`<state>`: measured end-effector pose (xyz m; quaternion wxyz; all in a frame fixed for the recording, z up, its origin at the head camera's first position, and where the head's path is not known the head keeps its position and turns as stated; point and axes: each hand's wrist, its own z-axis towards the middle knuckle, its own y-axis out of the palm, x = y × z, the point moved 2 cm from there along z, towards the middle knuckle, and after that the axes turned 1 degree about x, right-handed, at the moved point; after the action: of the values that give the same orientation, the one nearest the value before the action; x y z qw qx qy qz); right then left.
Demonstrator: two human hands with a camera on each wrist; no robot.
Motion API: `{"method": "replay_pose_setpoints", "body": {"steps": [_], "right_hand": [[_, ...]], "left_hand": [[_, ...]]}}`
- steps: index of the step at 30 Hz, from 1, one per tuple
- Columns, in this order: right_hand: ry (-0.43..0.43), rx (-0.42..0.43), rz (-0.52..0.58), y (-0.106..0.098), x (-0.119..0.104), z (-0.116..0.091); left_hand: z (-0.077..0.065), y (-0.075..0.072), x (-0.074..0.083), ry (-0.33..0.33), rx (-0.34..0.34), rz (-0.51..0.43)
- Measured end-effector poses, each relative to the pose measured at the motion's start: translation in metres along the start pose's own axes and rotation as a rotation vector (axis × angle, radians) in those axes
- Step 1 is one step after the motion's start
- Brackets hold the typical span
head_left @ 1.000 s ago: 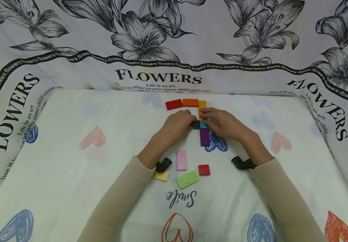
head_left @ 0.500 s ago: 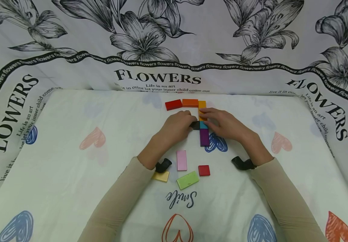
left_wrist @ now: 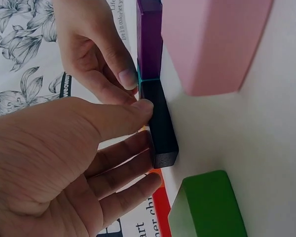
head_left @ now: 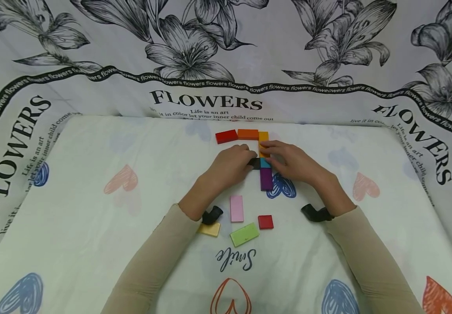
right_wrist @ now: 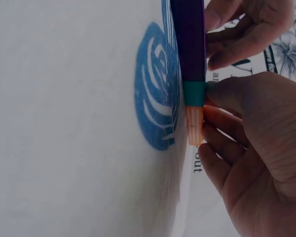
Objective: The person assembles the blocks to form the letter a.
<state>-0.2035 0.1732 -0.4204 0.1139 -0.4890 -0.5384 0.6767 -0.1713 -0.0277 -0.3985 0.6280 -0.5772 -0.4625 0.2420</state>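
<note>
My left hand (head_left: 230, 165) pinches a black block (left_wrist: 160, 123), thumb on its near side and fingers behind it. That block's end meets a small teal block (head_left: 265, 163) in a row of coloured blocks. Below the teal one lies a purple block (head_left: 266, 179). Above it a yellow-orange block (head_left: 263, 136) runs up to an orange block (head_left: 248, 134), with a red block (head_left: 226, 136) at the left end. My right hand (head_left: 294, 161) rests fingertips on the yellow-orange block, its thumb touching the teal block, as the right wrist view also shows.
Nearer to me lie a pink block (head_left: 236, 208), a small red block (head_left: 265, 222), a lime-green block (head_left: 244, 234) and a pale yellow block (head_left: 210, 229), partly under my left wrist. A darker green block (left_wrist: 207, 207) shows in the left wrist view. A white printed cloth (head_left: 73, 244) covers the surface.
</note>
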Motion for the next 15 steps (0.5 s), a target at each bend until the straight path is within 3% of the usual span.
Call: {"method": "replay_pose_setpoints", "body": {"steps": [15], "right_hand": [[-0.003, -0.003, -0.005, 0.0002, -0.0008, 0.0001]], "left_hand": [[-0.0022, 0.0007, -0.0025, 0.016, 0.0, -0.033]]}}
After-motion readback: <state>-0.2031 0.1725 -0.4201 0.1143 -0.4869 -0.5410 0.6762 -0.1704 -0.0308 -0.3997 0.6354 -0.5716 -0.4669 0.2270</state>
